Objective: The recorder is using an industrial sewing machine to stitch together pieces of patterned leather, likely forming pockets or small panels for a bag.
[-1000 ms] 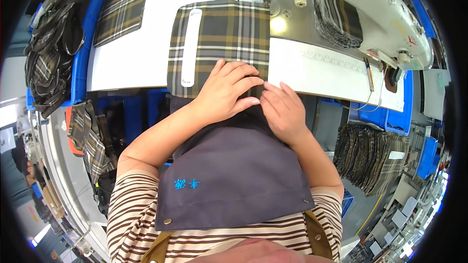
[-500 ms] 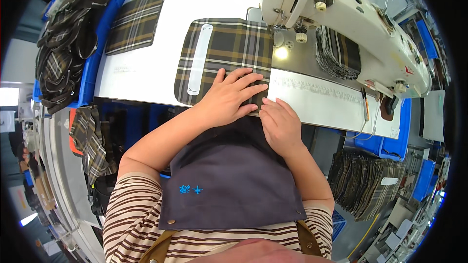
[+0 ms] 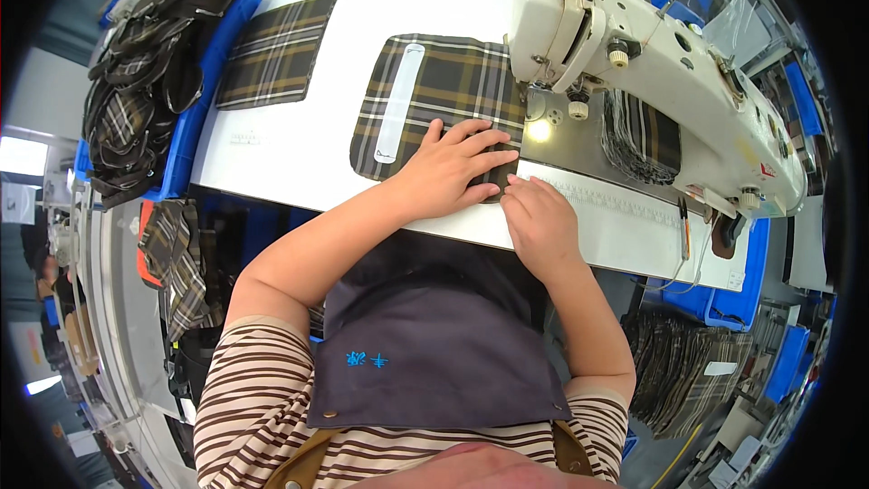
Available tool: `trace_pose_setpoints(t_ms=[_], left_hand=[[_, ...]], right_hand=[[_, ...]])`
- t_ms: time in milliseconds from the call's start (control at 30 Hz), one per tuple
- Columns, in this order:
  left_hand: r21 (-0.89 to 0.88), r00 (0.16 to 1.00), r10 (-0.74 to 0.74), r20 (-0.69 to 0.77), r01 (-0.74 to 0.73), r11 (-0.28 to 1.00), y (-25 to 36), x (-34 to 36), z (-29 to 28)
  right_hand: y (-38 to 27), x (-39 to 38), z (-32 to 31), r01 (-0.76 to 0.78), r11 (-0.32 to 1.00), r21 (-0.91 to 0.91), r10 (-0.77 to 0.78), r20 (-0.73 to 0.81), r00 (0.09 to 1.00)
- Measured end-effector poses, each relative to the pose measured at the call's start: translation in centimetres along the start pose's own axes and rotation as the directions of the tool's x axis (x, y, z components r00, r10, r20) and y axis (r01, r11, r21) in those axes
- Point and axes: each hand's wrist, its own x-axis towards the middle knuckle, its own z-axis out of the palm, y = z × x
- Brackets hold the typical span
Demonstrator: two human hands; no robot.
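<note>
A plaid fabric panel [image 3: 459,86] in brown, black and white lies on the white table, its right edge at the sewing machine's [image 3: 566,45] needle area. A white strip [image 3: 398,104] runs along its left side. My left hand [image 3: 455,166] rests flat on the panel's near right part, fingers spread. My right hand [image 3: 543,225] is closed at the near right corner, thumb and fingertips at the edge. The corner under those fingertips is partly hidden.
Another plaid panel [image 3: 276,50] lies at the left. Beyond it, a blue bin [image 3: 220,59] holds dark plaid pieces. A stack of plaid pieces [image 3: 641,136] sits under the machine arm. An orange-handled tool [image 3: 685,234] and a ruler scale [image 3: 606,199] are at the right.
The panel has slid away from me along the needle area, clear of the table's front edge. Both hands have moved forward with it. The whole view has shifted slightly.
</note>
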Motion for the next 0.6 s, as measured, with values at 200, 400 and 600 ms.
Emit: trace_pose_setpoints(t_ms=[200, 400, 600], left_hand=[[-0.008, 1.0, -0.004, 0.004, 0.004, 1.0, -1.4, 1.5, 0.2], [-0.017, 1.0, -0.013, -0.011, 0.013, 1.0, -2.5, 3.0, 0.4], [-0.024, 0.999, -0.037, -0.006, 0.037, 0.999, -3.8, 4.5, 0.1]], right_hand=[[1.6, 1.3, 0.2, 0.04, 0.998, -0.04, -0.039, 0.021, 0.999], [3.3, 2.4, 0.2, 0.074, 0.994, -0.075, -0.069, 0.063, 0.996], [4.4, 3.0, 0.7, 0.072, 0.991, -0.112, -0.069, 0.028, 0.997]])
